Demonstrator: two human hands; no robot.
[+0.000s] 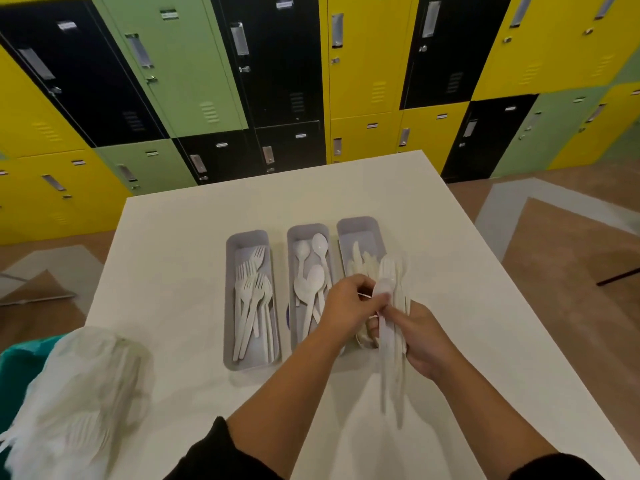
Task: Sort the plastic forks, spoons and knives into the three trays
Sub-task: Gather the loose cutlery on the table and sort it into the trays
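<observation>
Three grey trays stand side by side on the white table (pixel 180 258). The left tray (pixel 231 306) holds several forks, the middle tray (pixel 293 237) several spoons, the right tray (pixel 360 226) several knives. My right hand (pixel 424 337) grips a bundle of white plastic cutlery (pixel 393 368) above the near end of the right tray, tips pointing away from me. My left hand (pixel 346 303) pinches a white spoon (pixel 382 287) at the top of that bundle.
A clear plastic bag with more white cutlery (pixel 79 386) lies at the table's near left, over a teal container (pixel 17 368). Yellow, green and black lockers (pixel 311 81) line the wall behind the table. Floor lies to the right.
</observation>
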